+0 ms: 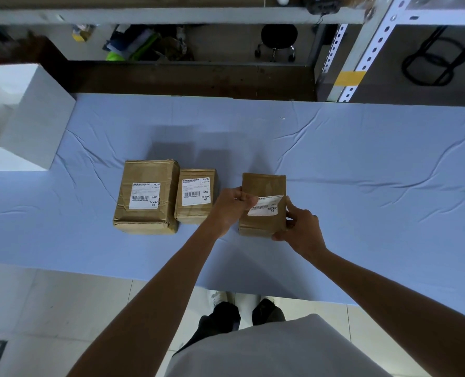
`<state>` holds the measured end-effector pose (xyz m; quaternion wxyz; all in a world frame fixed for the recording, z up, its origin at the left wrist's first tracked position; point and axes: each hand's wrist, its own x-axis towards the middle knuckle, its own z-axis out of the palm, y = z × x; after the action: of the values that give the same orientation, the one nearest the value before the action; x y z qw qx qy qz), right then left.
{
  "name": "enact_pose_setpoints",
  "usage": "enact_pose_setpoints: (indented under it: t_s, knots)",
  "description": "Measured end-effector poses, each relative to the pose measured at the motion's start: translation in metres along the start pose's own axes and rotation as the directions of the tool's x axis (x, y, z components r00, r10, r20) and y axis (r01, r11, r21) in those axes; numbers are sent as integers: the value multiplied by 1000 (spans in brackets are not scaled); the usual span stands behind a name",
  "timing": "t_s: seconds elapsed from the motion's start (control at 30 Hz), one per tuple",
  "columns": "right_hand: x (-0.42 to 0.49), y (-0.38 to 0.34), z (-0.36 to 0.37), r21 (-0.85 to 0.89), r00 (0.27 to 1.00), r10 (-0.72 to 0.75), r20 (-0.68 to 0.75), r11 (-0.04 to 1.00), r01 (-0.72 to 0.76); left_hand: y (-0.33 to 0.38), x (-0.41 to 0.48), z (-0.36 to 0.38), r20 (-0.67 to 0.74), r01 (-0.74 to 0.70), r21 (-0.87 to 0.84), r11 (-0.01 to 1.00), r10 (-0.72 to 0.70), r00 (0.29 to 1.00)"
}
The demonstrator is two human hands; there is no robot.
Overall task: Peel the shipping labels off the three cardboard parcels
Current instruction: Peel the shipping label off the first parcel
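We saw three cardboard parcels on the table (361,164), which was covered with a pale blue, wrinkled cloth. The largest parcel (147,197) sat furthest left, and its white shipping label (145,196) lay flat and whole on the top face. Just beside it, touching or nearly so, stood the middle parcel (196,196), smaller, with its own label (196,192) likewise flat and fully stuck down. The third parcel (262,205) stood a little apart to the right of these two.

On that third parcel the label (265,206) was partly lifted: its upper left portion had come away from the cardboard and curled up, while the lower right part with the printed letters seemed to lie on the surface. The left hand (232,206) had its fingers (243,197) pinched narrow on the raised left edge of this label. The right hand (299,227) gripped the parcel at its right side and lower right corner, fingers wrapped against the cardboard, steadying it.

A white box (27,112) stood at the far left end of the table. Beyond the table we could make out a metal shelving upright (361,55) and a black stool (279,40) on the floor.
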<state>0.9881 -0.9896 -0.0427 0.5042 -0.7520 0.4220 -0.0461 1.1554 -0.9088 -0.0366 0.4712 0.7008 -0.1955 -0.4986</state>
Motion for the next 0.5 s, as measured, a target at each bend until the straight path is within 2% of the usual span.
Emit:
enact_pose_setpoints:
  t_s: [0.5]
  knots:
    - [1, 0, 1, -20, 1000, 19, 5, 1000, -19, 1, -2, 0, -1, 15, -16, 1000, -15, 1000]
